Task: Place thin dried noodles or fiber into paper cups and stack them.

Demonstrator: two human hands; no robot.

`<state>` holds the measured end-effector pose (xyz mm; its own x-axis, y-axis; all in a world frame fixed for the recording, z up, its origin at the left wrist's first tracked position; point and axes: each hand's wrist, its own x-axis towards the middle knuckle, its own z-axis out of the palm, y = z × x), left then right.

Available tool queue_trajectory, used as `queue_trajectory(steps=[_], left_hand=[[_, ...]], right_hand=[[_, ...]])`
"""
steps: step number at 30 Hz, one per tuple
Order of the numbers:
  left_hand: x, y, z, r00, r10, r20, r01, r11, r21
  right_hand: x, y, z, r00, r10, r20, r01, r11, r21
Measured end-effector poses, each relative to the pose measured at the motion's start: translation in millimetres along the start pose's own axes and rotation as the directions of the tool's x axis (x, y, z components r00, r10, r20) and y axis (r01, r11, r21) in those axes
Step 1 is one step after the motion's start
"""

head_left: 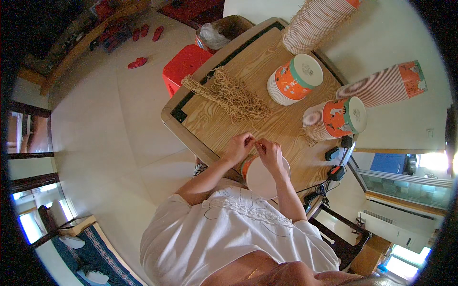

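My left hand [238, 147] and my right hand [271, 155] meet above the near edge of the wooden table, fingertips pinched together. What they pinch is too small to make out. Just below them, in front of my body, a white paper tub [268, 177] with an orange side shows its pale round face, partly covered by my right forearm. Beyond my hands lies a tangled heap of tan twine [238, 97], with a bundled end reaching left. Two short stacks of orange and green printed tubs, an upside-down stack [292, 81] and a tilted stack [334, 118], stand to the right.
Tall stacks of nested tubs rise at the table's far corner [315, 26] and right side [381, 82]. Black chargers and cables [334, 174] lie at the right edge. A red stool [186, 66] stands beyond the table's left edge; red slippers [137, 63] lie on the floor.
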<state>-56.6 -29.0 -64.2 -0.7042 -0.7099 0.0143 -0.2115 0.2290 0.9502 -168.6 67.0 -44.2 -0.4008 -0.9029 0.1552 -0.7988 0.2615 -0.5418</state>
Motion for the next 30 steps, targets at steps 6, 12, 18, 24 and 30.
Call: queue_trajectory(steps=[6,12,18,24,30], left_hand=[[2.1,1.2,7.2,0.988,0.149,0.025,-0.15,0.95,0.274],[8.4,-6.8,26.2,0.978,0.208,0.027,-0.209,0.958,0.197],[16.9,-71.7,61.3,0.997,-0.067,-0.027,0.051,0.921,-0.386],[20.4,-43.2,29.3,0.943,-0.254,0.217,0.333,0.764,-0.552],[16.8,-50.7,20.0,0.969,-0.129,0.21,0.201,0.907,-0.369]], right_hand=[[0.7,-2.8,1.3,1.0,-0.008,-0.021,0.007,0.998,-0.065],[-0.6,8.3,-1.0,1.0,0.017,-0.026,-0.02,0.996,-0.089],[1.7,3.9,-8.9,0.997,0.066,-0.032,-0.066,0.998,-0.005],[3.2,-0.3,-16.8,0.991,0.132,-0.021,-0.13,0.989,0.068],[1.9,9.1,-10.2,0.99,0.14,-0.02,-0.138,0.988,0.066]])
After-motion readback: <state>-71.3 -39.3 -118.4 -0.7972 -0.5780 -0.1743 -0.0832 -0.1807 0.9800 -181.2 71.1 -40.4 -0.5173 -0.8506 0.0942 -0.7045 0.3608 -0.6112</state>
